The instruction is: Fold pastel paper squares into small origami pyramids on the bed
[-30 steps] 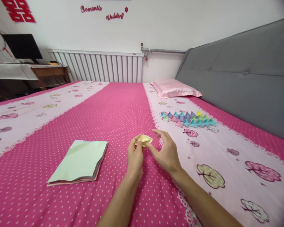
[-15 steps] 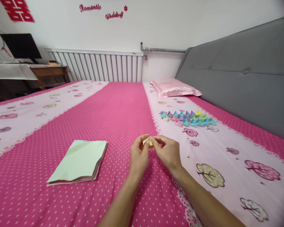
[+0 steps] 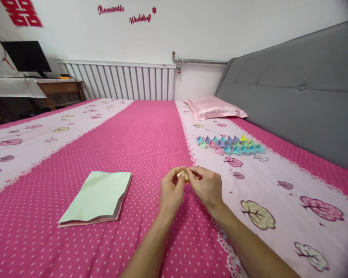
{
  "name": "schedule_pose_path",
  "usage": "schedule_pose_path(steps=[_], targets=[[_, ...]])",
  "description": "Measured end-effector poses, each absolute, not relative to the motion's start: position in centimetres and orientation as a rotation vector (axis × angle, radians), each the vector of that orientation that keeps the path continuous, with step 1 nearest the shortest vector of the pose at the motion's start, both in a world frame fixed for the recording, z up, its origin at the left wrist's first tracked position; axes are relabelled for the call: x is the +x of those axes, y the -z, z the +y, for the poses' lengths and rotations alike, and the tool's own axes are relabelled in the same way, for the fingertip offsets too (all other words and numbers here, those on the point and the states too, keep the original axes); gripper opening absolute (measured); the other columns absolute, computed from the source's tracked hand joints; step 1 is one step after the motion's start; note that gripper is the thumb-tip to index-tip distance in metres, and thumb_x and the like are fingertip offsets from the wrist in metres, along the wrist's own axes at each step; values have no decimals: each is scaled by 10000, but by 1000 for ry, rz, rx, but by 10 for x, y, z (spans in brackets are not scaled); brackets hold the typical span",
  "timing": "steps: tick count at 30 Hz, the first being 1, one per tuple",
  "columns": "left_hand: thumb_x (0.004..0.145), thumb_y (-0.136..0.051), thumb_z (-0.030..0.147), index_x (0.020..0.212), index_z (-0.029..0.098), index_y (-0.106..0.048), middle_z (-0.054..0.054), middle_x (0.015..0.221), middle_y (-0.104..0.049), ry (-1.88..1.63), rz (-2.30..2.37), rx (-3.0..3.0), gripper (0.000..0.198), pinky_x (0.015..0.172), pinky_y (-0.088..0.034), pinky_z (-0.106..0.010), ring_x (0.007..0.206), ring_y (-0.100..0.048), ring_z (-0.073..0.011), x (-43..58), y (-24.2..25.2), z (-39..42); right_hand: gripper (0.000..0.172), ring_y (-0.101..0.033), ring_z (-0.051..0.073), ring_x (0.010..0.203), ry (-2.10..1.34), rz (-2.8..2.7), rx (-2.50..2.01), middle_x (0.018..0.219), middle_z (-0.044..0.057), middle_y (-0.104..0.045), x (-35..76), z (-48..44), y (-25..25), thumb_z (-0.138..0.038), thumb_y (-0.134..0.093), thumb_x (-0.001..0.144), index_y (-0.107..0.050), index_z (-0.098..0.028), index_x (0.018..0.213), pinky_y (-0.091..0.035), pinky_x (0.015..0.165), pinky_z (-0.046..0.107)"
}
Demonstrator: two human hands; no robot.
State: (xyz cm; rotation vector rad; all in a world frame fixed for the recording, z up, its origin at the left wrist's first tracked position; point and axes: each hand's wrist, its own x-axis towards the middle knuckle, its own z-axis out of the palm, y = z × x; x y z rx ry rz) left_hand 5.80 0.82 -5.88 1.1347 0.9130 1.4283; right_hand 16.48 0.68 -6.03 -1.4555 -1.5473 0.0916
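Observation:
A small pale-yellow folded paper is pinched between my two hands above the pink bedspread. My left hand is closed on its left side, thumb in front and fingers behind. On the other side my right hand grips it, the thumb pressing near the middle. The fingers cover most of the paper, so its exact folded shape is hidden. Beyond my right hand stand several small folded paper boats in blue, purple, pink, green and yellow. To the left lies a stack of paper sheets, pale green on top.
The bed is covered by a pink and white patterned bedspread. A pink pillow lies near the grey padded headboard. Along the far wall runs a white radiator. A monitor stands on a desk at the far left.
Both hands have shifted very slightly to the right, and the thumbs have come closer together over the yellow paper. Less of the paper shows now. The boats and the stack have not moved.

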Motion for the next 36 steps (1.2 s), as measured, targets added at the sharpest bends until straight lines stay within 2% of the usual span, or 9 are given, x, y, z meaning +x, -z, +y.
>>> schedule_pose_path(steps=[4, 8, 12, 19, 24, 29, 36], targets=[[742, -616, 240, 879, 145, -661, -92, 882, -678, -1421, 994, 1093, 173, 744, -471, -291, 787, -627, -167, 56, 60, 10, 227, -656, 173, 704, -198, -1573, -1451, 835, 23, -721, 163, 8, 61, -223, -512, 784, -707, -241, 899, -522, 680, 293], [752, -599, 256, 919, 130, -645, -98, 881, -665, -1397, 1084, 986, 214, 736, -467, -293, 774, -614, -160, 50, 64, 16, 340, -664, 177, 771, -320, -1557, -1402, 934, 39, -709, 162, 8, 60, -192, -523, 748, -650, -218, 1063, -542, 718, 311], [725, -624, 267, 886, 129, -651, -78, 841, -652, -1431, 1052, 827, 214, 689, -456, -264, 720, -596, -139, 44, 67, 21, 415, -668, 174, 782, -422, -1568, -1335, 1011, 59, -687, 161, 4, 56, -204, -558, 716, -610, -202, 1127, -557, 716, 306], [728, -615, 301, 827, 135, -675, -76, 817, -665, -1393, 976, 752, 203, 677, -440, -257, 714, -596, -146, 39, 71, 22, 376, -673, 160, 762, -533, -1655, -1239, 996, 25, -689, 159, 4, 60, -141, -527, 731, -643, -252, 1070, -553, 750, 314], [808, -520, 405, 831, 128, -664, -88, 818, -662, -1364, 958, 688, 312, 735, -452, -289, 750, -603, -162, 37, 73, 24, 325, -671, 173, 780, -503, -1669, -1250, 939, 17, -705, 158, 5, 64, -142, -534, 745, -668, -256, 1019, -550, 747, 326], [849, -424, 464, 854, 114, -634, -79, 741, -627, -1357, 961, 639, 409, 732, -450, -311, 699, -592, -169, 36, 68, 25, 303, -671, 170, 743, -432, -1732, -1274, 916, 3, -713, 156, 2, 63, -143, -561, 742, -675, -263, 995, -548, 714, 320], [855, -420, 421, 892, 115, -609, -67, 783, -611, -1358, 924, 615, 361, 702, -445, -275, 697, -575, -145, 37, 62, 24, 220, -665, 184, 777, -296, -1802, -1348, 922, 11, -717, 153, -1, 62, -224, -610, 759, -682, -251, 965, -529, 694, 309]])
